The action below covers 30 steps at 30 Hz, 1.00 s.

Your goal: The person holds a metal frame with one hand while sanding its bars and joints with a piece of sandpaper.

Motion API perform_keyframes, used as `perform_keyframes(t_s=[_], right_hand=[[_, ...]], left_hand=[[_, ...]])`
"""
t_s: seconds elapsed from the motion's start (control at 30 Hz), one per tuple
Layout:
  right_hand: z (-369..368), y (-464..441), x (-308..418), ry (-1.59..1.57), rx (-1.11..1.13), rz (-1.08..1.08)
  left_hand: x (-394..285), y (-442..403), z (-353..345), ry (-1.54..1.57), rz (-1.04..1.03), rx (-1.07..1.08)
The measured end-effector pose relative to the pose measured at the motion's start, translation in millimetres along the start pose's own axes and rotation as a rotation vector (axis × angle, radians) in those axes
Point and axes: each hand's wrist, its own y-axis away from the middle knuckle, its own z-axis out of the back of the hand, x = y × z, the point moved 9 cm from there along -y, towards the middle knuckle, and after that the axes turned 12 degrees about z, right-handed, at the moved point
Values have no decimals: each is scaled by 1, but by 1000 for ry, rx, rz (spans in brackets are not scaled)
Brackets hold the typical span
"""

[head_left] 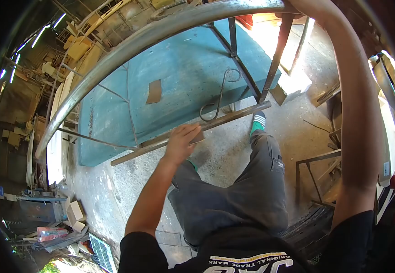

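A metal frame has a thick curved tube (129,45) arching across the top and a straight lower bar (150,148), joined by thin rods and an S-shaped scroll (221,93). My left hand (181,142) is closed around a brown sheet (198,137), perhaps sandpaper, and presses it against the lower bar. At the upper right, my right hand (301,5) rests on the curved tube near its end; its fingers are mostly cut off by the picture's edge.
A blue table-like block (179,59) stands behind the frame, with a brown patch or piece (154,91) on it. Wooden pieces crowd the upper left. A cardboard box (75,214) lies at the lower left, and a dark metal frame (309,175) stands at right.
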Motion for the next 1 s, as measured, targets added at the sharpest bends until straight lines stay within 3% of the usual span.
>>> perform_keyframes(t_s=[0.03,0.1,0.17,0.2,0.3,0.33,0.4,0.5,0.57,0.63,0.7,0.73,0.83,1.0], right_hand=[[-5,2,-3,-65,154,-72],[-31,-1,-22,-29,34,-71],[-9,2,-9,121,-311,108],[-18,0,-21,18,-148,-17],[-11,1,-13,-94,-83,-30],[2,9,-8,-302,13,-219],[4,7,-6,-274,17,-180],[-21,3,-21,5,-15,-67],[-15,2,-14,-21,-263,124],[-1,6,1,6,-214,115],[7,12,-3,-404,-153,-163],[-15,-4,-18,-68,-196,42],[-19,-5,-23,-23,-206,49],[-19,-3,-17,-9,-149,-15]], left_hand=[[-5,-5,2,0,0,-8],[-18,-13,0,43,-24,24],[-2,1,10,-2,-36,32],[6,7,9,-50,-44,50],[5,7,0,-12,-32,-50],[-6,3,-7,-14,-23,-45],[-37,-22,-18,54,-66,-19],[-31,-18,-11,22,-90,-81],[1,2,-6,-2,-56,-67],[11,3,-7,-27,-19,-39],[-6,-5,-7,24,-21,-35],[-18,-17,-9,20,-23,-43],[-37,-34,-23,-11,-23,53],[6,-4,-8,-40,-13,112]])
